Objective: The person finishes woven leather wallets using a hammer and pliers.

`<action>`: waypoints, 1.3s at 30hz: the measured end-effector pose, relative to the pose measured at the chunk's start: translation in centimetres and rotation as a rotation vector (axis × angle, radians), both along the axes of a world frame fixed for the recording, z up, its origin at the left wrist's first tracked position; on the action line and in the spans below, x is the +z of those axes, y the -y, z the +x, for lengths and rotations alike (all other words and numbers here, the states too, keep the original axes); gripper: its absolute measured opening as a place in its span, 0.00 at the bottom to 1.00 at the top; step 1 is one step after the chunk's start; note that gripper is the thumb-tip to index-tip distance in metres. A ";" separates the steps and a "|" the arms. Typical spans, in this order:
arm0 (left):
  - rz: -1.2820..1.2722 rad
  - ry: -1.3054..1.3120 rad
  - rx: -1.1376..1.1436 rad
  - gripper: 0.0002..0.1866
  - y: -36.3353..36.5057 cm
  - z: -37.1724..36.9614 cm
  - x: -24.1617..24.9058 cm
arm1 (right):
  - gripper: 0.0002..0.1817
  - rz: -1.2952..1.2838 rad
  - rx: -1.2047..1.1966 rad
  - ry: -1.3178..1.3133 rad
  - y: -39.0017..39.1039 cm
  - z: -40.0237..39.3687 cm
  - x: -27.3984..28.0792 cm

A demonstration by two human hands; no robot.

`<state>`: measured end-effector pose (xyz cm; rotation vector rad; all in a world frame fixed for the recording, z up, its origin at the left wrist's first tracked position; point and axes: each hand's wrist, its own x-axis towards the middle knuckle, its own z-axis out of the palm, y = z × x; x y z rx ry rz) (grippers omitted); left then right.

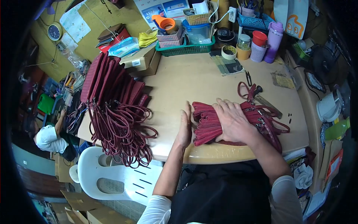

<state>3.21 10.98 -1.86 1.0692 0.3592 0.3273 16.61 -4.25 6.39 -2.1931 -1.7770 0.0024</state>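
A row of dark red zip pouches, packed side by side, lies near the table's front edge. My right hand is laid across them, its fingers over the far side and its thumb at the near side, gripping the bundle. At the pouches' left ends my left hand stands on edge, fingers straight and together, palm facing the bundle. Wrist straps and metal clips spread out from the right ends. A larger pile of similar pouches rests at the table's left, its looped straps hanging over the edge.
Small snips and a wooden-handled tool lie beyond the bundle. A tape roll, a purple bottle and a green basket line the back. A white chair stands front left; another person sits farther left.
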 end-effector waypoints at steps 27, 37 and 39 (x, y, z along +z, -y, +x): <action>0.524 0.039 0.130 0.09 -0.6 0.6 -0.4 | 0.66 -0.078 0.017 0.057 -0.2 0.6 -0.3; 0.647 0.057 0.203 0.13 0.4 1.1 -0.8 | 0.63 -0.138 0.008 0.047 -0.6 0.4 0.1; 0.708 0.039 0.168 0.12 0.3 1.0 -0.9 | 0.63 -0.133 0.016 0.064 -0.6 0.4 0.0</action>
